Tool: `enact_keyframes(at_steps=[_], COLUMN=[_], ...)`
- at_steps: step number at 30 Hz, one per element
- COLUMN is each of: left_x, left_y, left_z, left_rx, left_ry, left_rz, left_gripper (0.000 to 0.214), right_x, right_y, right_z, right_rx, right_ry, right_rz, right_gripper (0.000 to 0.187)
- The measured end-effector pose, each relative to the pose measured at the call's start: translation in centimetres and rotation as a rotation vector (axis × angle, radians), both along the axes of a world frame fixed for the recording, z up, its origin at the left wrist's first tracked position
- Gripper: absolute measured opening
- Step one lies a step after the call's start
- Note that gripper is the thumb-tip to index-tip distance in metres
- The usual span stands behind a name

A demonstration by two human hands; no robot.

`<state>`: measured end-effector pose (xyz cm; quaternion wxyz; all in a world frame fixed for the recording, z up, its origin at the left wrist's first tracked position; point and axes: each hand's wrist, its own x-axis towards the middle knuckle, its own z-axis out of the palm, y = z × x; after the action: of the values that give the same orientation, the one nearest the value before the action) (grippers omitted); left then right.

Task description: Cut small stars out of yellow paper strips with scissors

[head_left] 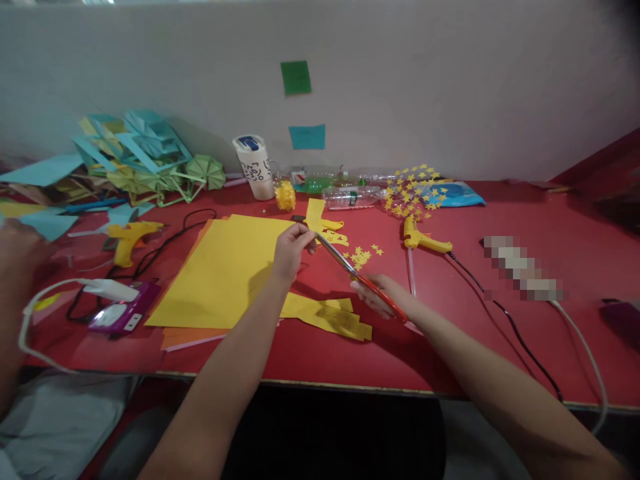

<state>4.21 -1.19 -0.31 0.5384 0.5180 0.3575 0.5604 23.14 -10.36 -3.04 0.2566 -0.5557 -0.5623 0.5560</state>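
Observation:
My right hand (383,297) grips a pair of scissors (345,261) with red handles, its blades pointing up and left. Their tips reach the fingers of my left hand (294,250), which is closed in a pinch; whatever it pinches is too small or hidden to make out. Just behind those fingertips is a yellow paper strip (315,212), beside a yellow scrap with star-shaped holes (334,236). Small yellow paper stars (360,257) lie in a loose pile past the blades. Under my left forearm are large yellow sheets (220,267), and cut yellow strips (330,315) lie between my arms.
Glue guns lie at right (425,239) and left (133,239), with trailing cords. A purple power strip (125,310) is at left, near another person's hand (23,247). A white tumbler (254,170), plastic bottles (353,197) and folded paper shapes (150,157) line the wall.

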Motion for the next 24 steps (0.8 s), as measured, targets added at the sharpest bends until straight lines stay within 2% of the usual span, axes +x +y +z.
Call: enact_keyframes(at_steps=[10, 24], left_x=[-0.1, -0.07], left_y=[0.09, 0.05], left_z=[-0.09, -0.03], left_rx=[-0.031, -0.027], left_ry=[-0.033, -0.022], left_rz=[-0.01, -0.006], left_gripper=[0.013, 0.013], right_x=[-0.58, -0.49], right_y=[-0.15, -0.04], right_z=[0.79, 0.84], right_rx=[-0.006, -0.001], right_ry=[-0.001, 0.005], right_rz=[-0.015, -0.008], right_gripper=[0.041, 0.043])
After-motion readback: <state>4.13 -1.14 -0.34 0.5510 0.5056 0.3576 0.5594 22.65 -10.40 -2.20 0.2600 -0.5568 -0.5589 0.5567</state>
